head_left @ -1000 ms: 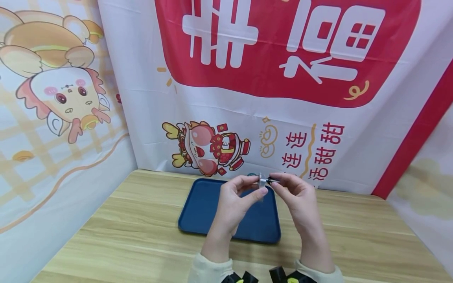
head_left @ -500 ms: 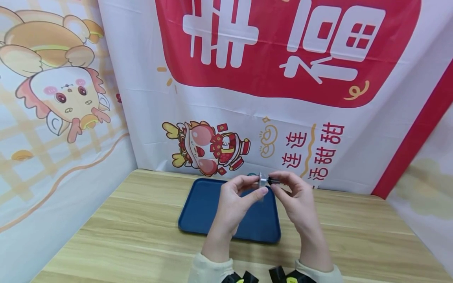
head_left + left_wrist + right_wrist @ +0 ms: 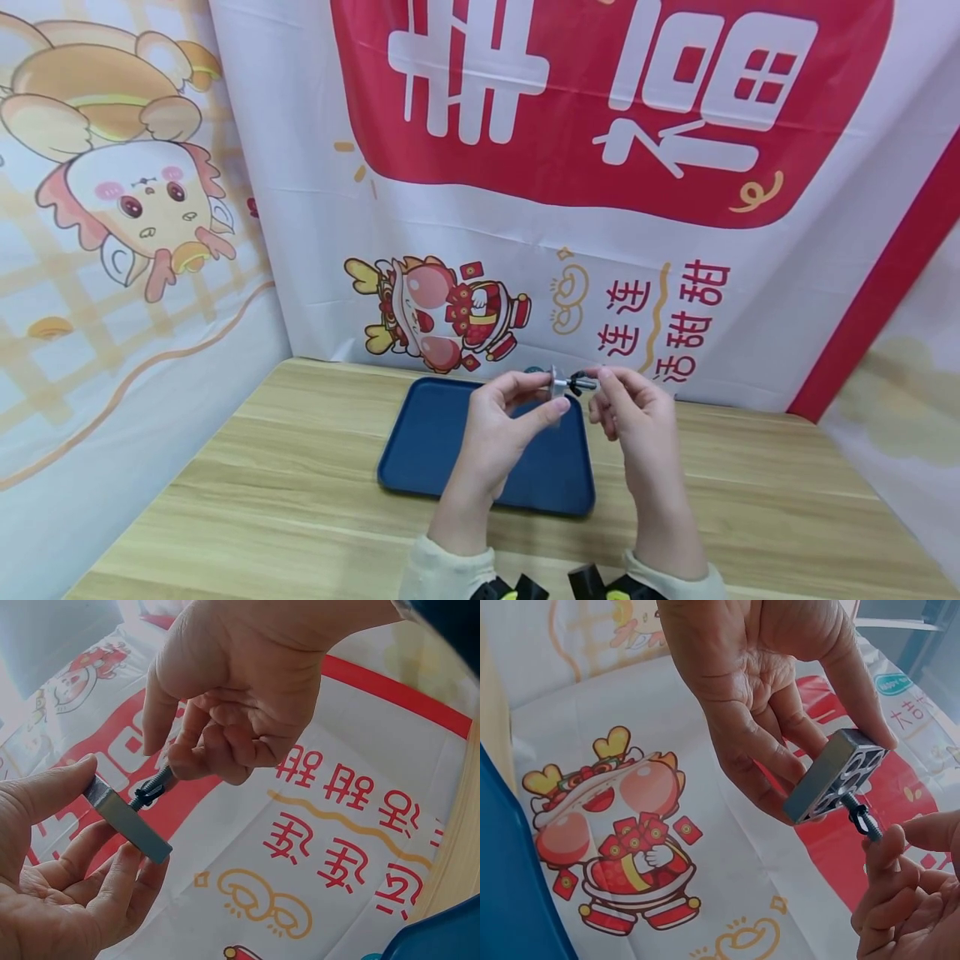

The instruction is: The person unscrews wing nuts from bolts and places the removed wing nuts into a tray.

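My left hand (image 3: 498, 429) holds a small grey metal block (image 3: 127, 821) by its edges, thumb on one side and fingers on the other. The right wrist view shows round openings in the face of the block. A threaded bolt (image 3: 874, 832) sticks out from this face, with a black wing nut (image 3: 861, 819) on it near the block. My right hand (image 3: 637, 417) is at the free end of the bolt. One bent finger touches or nearly touches the tip, while the thumb stands apart from it in the left wrist view.
Behind and below the hands, a dark blue tray (image 3: 427, 433) lies on the wooden table (image 3: 300, 467). A printed white and red cloth (image 3: 465, 208) hangs at the back, and another patterned cloth (image 3: 135, 350) is on the left.
My right hand has come off the wing nut and shifted right towards the bolt's end, its fingers spread more. The bolt and wing nut now show more plainly. My left hand stays in place.
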`<action>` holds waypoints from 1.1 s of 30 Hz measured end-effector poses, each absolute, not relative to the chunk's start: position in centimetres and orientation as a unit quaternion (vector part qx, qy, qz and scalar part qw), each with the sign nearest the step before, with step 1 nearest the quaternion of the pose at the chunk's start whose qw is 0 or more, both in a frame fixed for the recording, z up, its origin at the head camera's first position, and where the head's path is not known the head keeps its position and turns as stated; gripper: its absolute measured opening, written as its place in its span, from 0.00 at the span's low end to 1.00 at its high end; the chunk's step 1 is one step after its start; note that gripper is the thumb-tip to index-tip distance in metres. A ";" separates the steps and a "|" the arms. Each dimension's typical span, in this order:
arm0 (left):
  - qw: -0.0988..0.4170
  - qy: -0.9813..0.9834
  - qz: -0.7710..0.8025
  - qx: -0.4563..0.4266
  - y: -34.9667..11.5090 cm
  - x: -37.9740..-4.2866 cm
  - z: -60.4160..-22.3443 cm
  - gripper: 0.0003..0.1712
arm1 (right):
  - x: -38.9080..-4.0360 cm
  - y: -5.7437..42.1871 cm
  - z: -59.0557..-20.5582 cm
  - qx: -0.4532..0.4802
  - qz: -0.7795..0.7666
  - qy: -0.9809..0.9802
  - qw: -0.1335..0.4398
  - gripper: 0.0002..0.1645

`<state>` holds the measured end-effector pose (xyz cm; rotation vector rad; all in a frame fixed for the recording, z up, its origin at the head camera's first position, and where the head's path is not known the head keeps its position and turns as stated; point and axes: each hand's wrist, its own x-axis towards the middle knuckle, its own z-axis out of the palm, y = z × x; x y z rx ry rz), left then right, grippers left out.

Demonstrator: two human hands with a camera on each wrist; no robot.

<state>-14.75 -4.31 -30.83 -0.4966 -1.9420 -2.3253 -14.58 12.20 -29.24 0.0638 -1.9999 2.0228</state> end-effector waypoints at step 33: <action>0.035 -0.629 -0.759 -0.161 -4.5 -14.7 -30.7 0.21 | -15.0 12.4 -29.7 0.091 0.740 -0.659 0.102 0.07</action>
